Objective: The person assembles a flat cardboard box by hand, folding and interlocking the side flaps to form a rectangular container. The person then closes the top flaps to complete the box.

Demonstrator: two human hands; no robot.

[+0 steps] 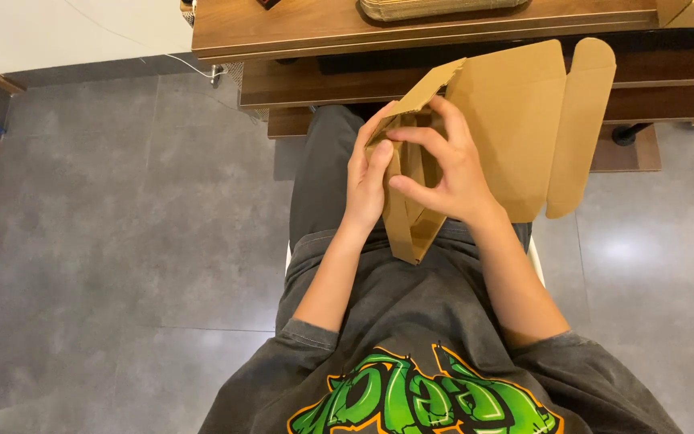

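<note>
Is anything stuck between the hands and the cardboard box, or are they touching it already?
Nothing visible is in the way. The left hand and the right hand both press directly on the folded brown cardboard box, held over the lap in front of the wooden table.

desk [411, 32] ahead, open floor [122, 241] left

The single head-worn camera looked steeply down from close above the lap, facing the floor [122, 225] and tabletop [299, 28] edge.
</note>
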